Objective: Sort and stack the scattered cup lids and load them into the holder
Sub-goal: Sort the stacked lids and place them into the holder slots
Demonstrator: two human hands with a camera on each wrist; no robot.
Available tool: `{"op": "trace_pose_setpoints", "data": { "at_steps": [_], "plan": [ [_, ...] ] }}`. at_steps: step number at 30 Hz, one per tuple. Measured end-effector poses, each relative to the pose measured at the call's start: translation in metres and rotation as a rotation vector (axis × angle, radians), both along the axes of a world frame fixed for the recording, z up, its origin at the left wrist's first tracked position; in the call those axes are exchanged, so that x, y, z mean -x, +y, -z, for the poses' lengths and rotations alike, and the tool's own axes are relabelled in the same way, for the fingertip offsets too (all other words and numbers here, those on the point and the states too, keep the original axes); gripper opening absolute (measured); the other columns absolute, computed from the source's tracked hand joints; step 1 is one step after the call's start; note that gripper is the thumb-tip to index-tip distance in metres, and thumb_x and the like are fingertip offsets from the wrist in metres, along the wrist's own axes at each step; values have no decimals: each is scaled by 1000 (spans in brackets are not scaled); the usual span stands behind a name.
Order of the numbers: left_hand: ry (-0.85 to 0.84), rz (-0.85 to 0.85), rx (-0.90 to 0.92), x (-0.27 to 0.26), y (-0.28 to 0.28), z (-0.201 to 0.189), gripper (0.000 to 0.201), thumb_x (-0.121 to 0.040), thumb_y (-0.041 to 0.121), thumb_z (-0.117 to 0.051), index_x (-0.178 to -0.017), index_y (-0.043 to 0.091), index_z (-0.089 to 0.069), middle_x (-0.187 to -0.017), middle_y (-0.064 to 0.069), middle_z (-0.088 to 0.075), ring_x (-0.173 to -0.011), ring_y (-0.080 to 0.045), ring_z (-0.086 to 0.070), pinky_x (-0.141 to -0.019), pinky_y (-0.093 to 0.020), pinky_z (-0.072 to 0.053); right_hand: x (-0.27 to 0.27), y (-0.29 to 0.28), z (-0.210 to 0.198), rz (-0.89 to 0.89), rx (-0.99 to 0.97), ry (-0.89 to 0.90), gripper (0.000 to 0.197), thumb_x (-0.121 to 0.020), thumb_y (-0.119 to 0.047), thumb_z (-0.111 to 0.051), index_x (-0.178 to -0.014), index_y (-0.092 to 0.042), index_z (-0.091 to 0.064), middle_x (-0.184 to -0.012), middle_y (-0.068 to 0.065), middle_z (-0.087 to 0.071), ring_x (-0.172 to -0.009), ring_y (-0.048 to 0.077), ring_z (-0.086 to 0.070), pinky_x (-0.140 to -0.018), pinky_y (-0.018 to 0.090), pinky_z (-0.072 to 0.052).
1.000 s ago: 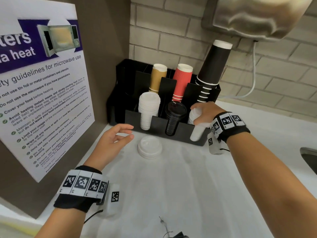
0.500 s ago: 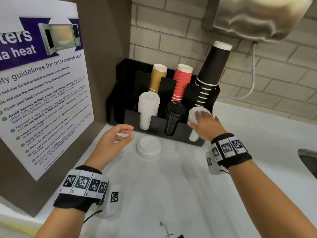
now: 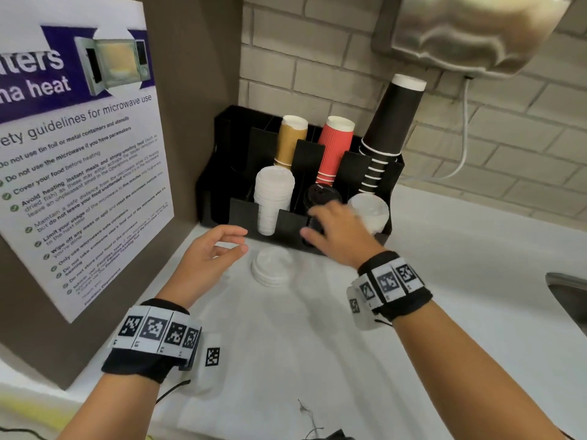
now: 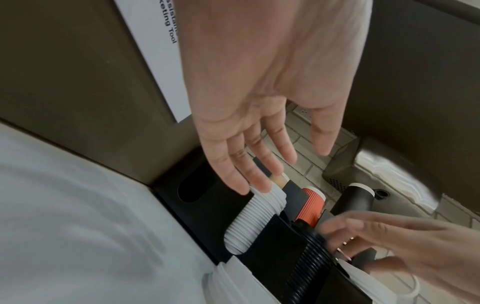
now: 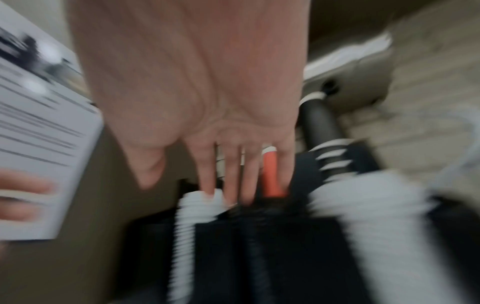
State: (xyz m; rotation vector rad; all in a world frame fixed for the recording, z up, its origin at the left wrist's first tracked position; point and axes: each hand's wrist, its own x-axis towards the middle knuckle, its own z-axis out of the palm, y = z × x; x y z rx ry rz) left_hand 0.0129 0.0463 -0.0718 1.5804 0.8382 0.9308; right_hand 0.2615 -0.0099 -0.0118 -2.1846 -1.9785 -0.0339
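A black holder (image 3: 241,214) stands against the brick wall. Its front slots carry a tall white lid stack (image 3: 273,198), a black lid stack (image 3: 320,195) and a clear-white lid stack (image 3: 370,211). A short pile of white lids (image 3: 271,269) lies on the white counter just in front. My left hand (image 3: 222,246) hovers open left of that pile, fingers relaxed, holding nothing. My right hand (image 3: 330,227) is open with spread fingers in front of the black stack, above and right of the loose pile. The right wrist view is motion-blurred; the white stack (image 5: 197,207) shows past my fingers.
Gold (image 3: 290,139), red (image 3: 335,147) and black cup stacks (image 3: 392,122) fill the holder's rear slots. A microwave poster (image 3: 73,160) covers the brown panel on the left. A metal dispenser (image 3: 470,33) hangs overhead, and a sink edge (image 3: 568,293) shows at far right.
My right hand let go of the clear-white lid stack in the right slot and swept left in front of the black stack. The left hand stayed put.
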Motion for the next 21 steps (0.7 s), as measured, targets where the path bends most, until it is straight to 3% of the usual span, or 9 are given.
{"op": "trace_pose_setpoints", "data": {
  "at_steps": [3,6,8,10,12,15,18,21],
  "plan": [
    [12,-11,23,-2,-2,-1,21,-90,18,-66,-101,35,-67,-103,7,-65,-97,-30,-64,-88,-44,-52,35,9,23,-141,471,188,67,-89,-55,-56,-145,-26,-35,-138,9,-38,-129,29,-38,-107,40,-35],
    [52,-17,57,-6,-6,-1,17,-89,19,-67,-99,33,-67,-101,5,-64,-91,-27,-63,-84,-40,-52,51,23,43,-59,636,92,96,-76,-65,-64,-151,-40,-9,-152,8,-19,-139,35,-23,-108,50,-33],
    [80,-12,72,-6,-7,1,15,-89,21,-67,-98,33,-67,-100,7,-64,-88,-22,-61,-79,-33,-50,56,33,51,-34,693,50,104,-70,-64,-70,-148,-48,-3,-151,9,-16,-138,38,-26,-103,50,-37],
    [106,-10,79,-6,-9,1,14,-89,23,-68,-97,34,-66,-100,8,-63,-87,-19,-60,-77,-29,-49,59,41,56,-38,683,27,101,-70,-56,-74,-146,-50,-8,-138,12,-28,-126,39,-41,-90,44,-46],
    [120,-8,84,-5,-10,1,14,-89,23,-68,-97,35,-66,-102,9,-63,-88,-18,-60,-77,-28,-49,62,43,58,-49,666,26,95,-68,-51,-77,-142,-48,-18,-115,8,-33,-110,36,-51,-73,38,-47],
    [129,-5,73,-5,-11,-2,20,-89,21,-68,-100,37,-63,-110,7,-61,-92,-17,-61,-78,-25,-48,63,43,54,-78,702,68,90,-64,-47,-81,-134,-45,-26,-105,5,-37,-85,24,-52,-66,34,-49],
    [120,15,74,-4,-11,-6,39,-85,18,-72,-113,41,-57,-123,10,-55,-107,-15,-59,-81,-23,-45,58,34,39,-94,608,330,75,-68,-39,-80,-126,-43,-33,-115,5,-47,-88,20,-57,-69,37,-58],
    [70,132,75,-3,-15,-13,78,-68,37,-87,-131,50,-43,-137,17,-45,-125,-12,-49,-98,-32,-46,53,10,16,-136,344,858,59,-74,-29,-77,-116,-48,-41,-117,3,-51,-99,17,-58,-68,28,-58]
  ]
}}
